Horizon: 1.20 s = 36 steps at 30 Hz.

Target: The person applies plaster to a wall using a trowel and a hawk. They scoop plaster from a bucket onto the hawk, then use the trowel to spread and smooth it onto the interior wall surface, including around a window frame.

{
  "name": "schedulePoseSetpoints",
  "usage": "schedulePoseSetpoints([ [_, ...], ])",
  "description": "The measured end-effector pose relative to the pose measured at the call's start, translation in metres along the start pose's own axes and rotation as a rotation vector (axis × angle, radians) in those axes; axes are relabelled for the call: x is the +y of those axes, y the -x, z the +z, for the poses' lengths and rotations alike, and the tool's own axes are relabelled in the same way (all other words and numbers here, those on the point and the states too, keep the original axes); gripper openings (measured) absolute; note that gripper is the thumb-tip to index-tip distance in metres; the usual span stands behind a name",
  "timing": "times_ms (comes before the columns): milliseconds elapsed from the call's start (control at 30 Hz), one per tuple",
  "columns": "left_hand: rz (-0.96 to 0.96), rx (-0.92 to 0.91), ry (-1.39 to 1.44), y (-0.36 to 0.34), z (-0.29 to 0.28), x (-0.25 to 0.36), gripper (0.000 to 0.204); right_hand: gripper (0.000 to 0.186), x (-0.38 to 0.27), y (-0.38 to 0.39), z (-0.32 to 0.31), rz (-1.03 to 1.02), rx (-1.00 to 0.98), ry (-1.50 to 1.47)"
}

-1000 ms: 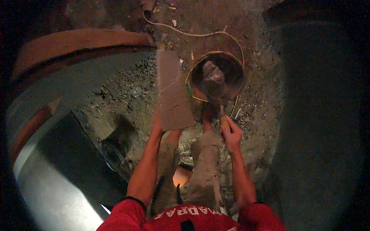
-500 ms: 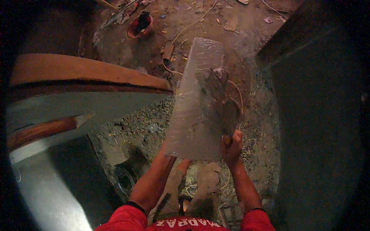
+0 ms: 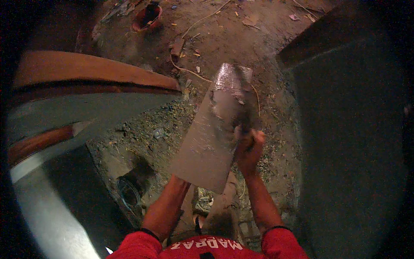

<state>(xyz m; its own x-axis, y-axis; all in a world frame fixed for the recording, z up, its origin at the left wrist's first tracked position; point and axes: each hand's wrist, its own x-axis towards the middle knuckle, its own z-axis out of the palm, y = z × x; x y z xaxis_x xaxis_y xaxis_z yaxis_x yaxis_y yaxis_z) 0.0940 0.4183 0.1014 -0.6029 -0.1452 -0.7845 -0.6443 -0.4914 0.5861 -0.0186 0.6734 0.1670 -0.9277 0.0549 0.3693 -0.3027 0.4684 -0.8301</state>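
A long, flat grey plastering board [image 3: 196, 151] lies across the middle of the view, its far end shiny and wet. My left forearm [image 3: 166, 205] runs beneath its near end. The board hides the fingers of that hand, which holds it from below. A dark, wet lump of mortar [image 3: 222, 105] sits toward the far right part of the board. At the board's right edge, my right hand [image 3: 250, 151] is closed around the handle of a trowel [image 3: 243, 123]. The trowel's blade is dark, blurred and hard to separate from the mortar.
A grey plastered wall [image 3: 349, 151] stands at right. On the left, a wooden-edged ledge [image 3: 99, 74] juts inward. Gravelly ground holds a dark round container [image 3: 129, 190], a brick piece [image 3: 177, 46] and a pale cable [image 3: 189, 73]. A reddish basin [image 3: 147, 19] stands farther off.
The board has tilted, its near end swinging left and its far end coming closer to me. My right hand and trowel have moved left, in over the board. The whole view has shifted slightly.
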Motion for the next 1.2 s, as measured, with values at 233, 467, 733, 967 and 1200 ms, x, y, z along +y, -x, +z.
schedulePoseSetpoints([
  [233, 0.020, 0.044, -0.061, 0.008, -0.045, 0.032, 0.048, 0.036, 0.025, 0.069, 0.007, 0.216, -0.111, 0.158],
  [467, 0.054, 0.127, -0.083, 0.022, -0.076, 0.055, 0.048, 0.033, 0.118, 0.082, 0.006, 0.762, -0.531, 0.362],
  [733, -0.048, 0.194, -0.089, 0.076, -0.088, 0.016, 0.048, 0.039, 0.162, 0.076, 0.138, 1.113, -0.561, 0.344],
  [967, -0.076, 0.192, -0.108, 0.079, -0.089, 0.011, 0.047, 0.027, 0.201, 0.108, 0.094, 1.373, -0.547, -0.412],
  [1200, -0.042, 0.124, -0.084, 0.049, -0.077, 0.014, 0.047, 0.032, 0.124, 0.105, -0.024, 1.210, -0.498, -0.411],
])
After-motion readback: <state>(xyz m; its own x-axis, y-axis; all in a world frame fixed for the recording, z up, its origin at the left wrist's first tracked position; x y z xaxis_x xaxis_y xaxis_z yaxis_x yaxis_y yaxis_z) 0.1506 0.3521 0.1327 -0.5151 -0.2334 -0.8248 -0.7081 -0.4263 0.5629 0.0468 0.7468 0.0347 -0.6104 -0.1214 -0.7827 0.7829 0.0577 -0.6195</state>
